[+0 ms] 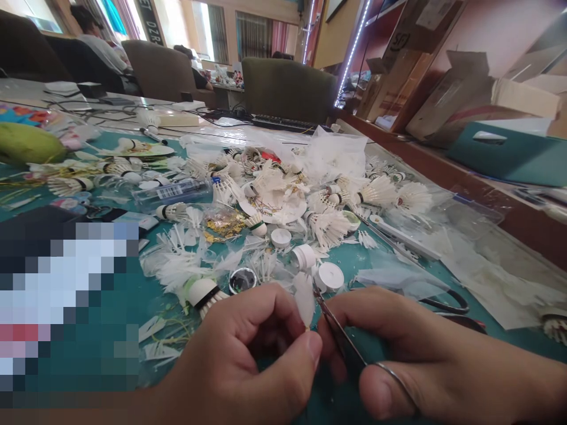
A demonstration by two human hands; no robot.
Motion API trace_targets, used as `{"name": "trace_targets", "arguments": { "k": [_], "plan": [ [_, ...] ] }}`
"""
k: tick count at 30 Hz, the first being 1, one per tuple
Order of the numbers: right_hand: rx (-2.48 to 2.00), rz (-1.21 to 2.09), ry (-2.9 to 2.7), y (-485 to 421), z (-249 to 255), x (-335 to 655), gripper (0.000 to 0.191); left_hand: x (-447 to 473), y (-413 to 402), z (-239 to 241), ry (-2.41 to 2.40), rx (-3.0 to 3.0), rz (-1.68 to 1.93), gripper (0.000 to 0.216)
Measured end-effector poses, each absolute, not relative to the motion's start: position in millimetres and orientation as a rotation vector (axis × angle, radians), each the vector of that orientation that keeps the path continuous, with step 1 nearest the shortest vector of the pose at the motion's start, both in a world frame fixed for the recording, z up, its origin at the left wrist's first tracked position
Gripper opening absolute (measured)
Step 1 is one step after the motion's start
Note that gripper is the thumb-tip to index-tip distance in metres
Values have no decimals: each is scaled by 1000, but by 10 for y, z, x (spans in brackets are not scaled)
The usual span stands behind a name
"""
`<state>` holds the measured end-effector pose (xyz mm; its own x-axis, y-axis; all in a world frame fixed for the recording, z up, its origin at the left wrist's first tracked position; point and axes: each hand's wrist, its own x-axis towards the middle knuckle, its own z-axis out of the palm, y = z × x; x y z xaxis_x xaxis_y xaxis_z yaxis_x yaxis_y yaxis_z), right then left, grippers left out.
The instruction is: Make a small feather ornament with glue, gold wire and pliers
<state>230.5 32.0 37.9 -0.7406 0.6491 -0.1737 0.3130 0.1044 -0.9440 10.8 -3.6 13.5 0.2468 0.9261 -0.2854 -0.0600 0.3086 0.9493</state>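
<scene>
Feather, scissors, "SF" carton

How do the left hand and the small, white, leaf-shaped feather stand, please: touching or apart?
Touching: the head view shows the left hand pinching the white feather by its narrow lower end, with no gap between them.

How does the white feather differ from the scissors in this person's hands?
The feather is white; the scissors are shiny metal. In this view, the feather stands nearly upright, pinched in the left hand; the scissors slant in the right hand. Both are hand-held.
</scene>
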Motion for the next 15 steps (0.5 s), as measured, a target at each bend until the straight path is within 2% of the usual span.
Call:
{"name": "trace_targets", "arguments": {
  "k": [15],
  "plan": [
    [-964, 1641, -2096, 314, 373, 2325, 53, 59, 9, 66, 1094, 1210, 835, 23]
  ]
}}
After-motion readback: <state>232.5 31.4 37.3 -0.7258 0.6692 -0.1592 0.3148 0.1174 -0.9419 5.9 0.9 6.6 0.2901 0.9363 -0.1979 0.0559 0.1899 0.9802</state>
